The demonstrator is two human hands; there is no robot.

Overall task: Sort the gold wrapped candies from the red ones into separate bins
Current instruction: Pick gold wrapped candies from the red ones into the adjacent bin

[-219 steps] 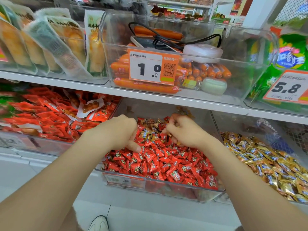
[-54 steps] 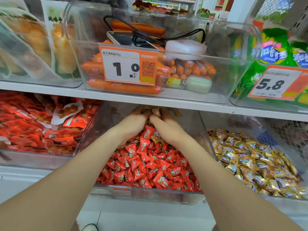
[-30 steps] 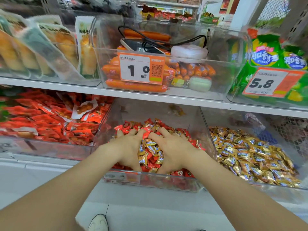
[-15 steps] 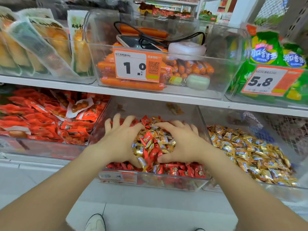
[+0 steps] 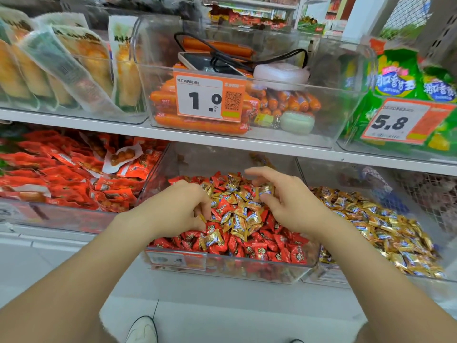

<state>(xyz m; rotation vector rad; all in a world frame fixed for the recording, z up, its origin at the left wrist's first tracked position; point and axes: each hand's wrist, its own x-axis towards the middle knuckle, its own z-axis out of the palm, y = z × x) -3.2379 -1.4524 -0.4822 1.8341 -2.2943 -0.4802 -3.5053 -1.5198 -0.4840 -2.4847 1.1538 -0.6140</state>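
middle bin [image 5: 247,268]: clear tub at lower centre of the frame, under the shelf [image 5: 222,138]. It's mostly red ones [image 5: 269,243], with a heap of gold wrapped candies [image 5: 241,216] sat on top in the middle.
gold bin [image 5: 329,278]: the next tub over, lower right of the frame, just beside the middle one. Already loaded with gold pieces [image 5: 383,226].
left hand [image 5: 173,211]: fingers curled down into the left edge of the gold heap. A bit of gold wrapper pokes out under the fingertips, so I'd say it's gripping a few.
right hand [image 5: 289,206]: at the right edge of the heap, thumb and a finger pinching a single gold candy [image 5: 265,189], forefinger sticking out loose above it.
handling: tiny foil pillow packs that weigh next to nothing. They look crinkly and slick, so they'll probably slide over each other and squirt out of a sloppy grab. Hard lump inside, so likely not fragile.
where to grab: for singles, pinch across the fat middle or by a crimped end flap. Big scoops will likely drag reds along.
which way they point: the long axis runs crimp to crimp. In the heap they lie every which way (flat, tilted, some on edge), with no common direction. The pinched one looks roughly across the frame, but it's a bit blurry.
progress: my guess is there's plenty to go, lots of gold mixed in with the red.
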